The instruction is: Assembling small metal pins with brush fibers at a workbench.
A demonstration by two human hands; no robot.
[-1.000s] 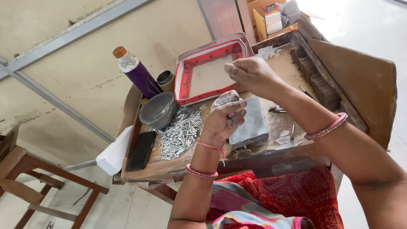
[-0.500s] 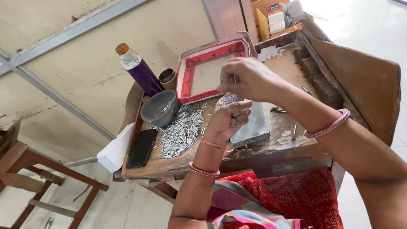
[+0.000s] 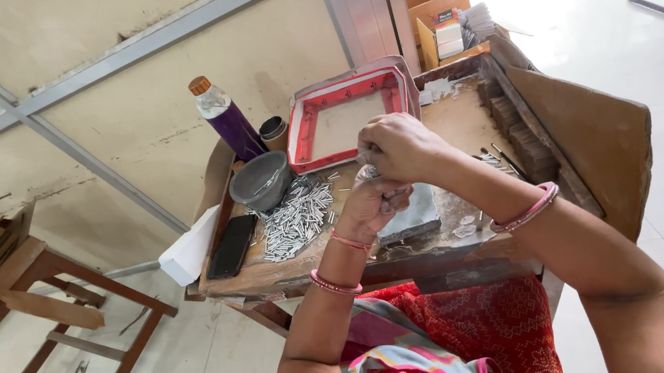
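At the centre of the frame the left hand is clenched around a small silvery piece, and the right hand pinches at its top; what exactly the piece is, I cannot tell. Keeping both hands close above the grey block would steady such fine work. The wooden counter carries a heap of metal pins, a grey bowl, a red-rimmed tray and a purple bottle. Cardboard boxes stand upper right; the floor is pale tile.

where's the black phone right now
In the head view the black phone lies flat at the worktable's left edge, between the white folded paper and the pile of small metal pieces.
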